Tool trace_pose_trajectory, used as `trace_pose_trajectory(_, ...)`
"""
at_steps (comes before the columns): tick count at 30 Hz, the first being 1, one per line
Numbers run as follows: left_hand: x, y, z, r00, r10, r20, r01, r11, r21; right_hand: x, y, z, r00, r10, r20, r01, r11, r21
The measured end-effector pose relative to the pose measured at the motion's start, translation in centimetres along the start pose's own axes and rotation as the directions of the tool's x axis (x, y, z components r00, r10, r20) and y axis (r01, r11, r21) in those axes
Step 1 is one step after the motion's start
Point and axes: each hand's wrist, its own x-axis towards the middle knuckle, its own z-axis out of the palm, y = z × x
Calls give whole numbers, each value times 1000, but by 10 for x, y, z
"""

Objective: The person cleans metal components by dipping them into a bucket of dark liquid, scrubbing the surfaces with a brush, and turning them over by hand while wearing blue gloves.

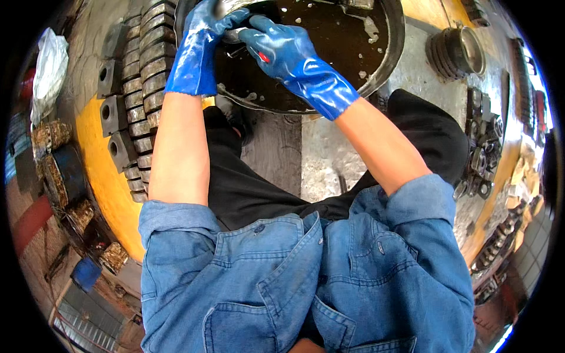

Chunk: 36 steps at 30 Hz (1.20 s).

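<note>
Both my hands wear blue rubber gloves and meet over the left side of a round basin of dark liquid. My left hand is closed on a shiny metal part, which is blurred and cut off by the upper edge. My right hand is closed beside it, its fingertips close to my left fingers. A small greyish metal piece shows between the two hands. A bit of red shows at my right glove; what it belongs to is hidden.
Long rows of stacked metal rings and grey blocks with holes line the left. Ribbed round metal parts stand right of the basin, with several small metal parts farther right. My knees flank the basin's near side.
</note>
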Motion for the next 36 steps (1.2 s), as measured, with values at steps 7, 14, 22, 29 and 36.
trace_pose_trajectory(7,-3,14,-3,995,95,-35,-98,992,-75,-17,-9,22,963,270,1,-269,961,-63)
trace_pose_trajectory(14,-4,11,-6,999,47,-18,-48,997,-66,-2,-26,36,692,721,-24,-562,559,610)
trace_pose_trajectory(22,0,25,-6,998,26,51,-26,1000,5,9,-10,27,491,853,179,-687,253,681)
trace_pose_trajectory(29,0,6,0,999,52,-7,-53,994,-101,-7,-4,16,707,707,30,-601,578,552)
trace_pose_trajectory(36,-2,37,-6,1000,-13,13,13,1000,1,-25,-20,12,948,318,15,-317,935,160)
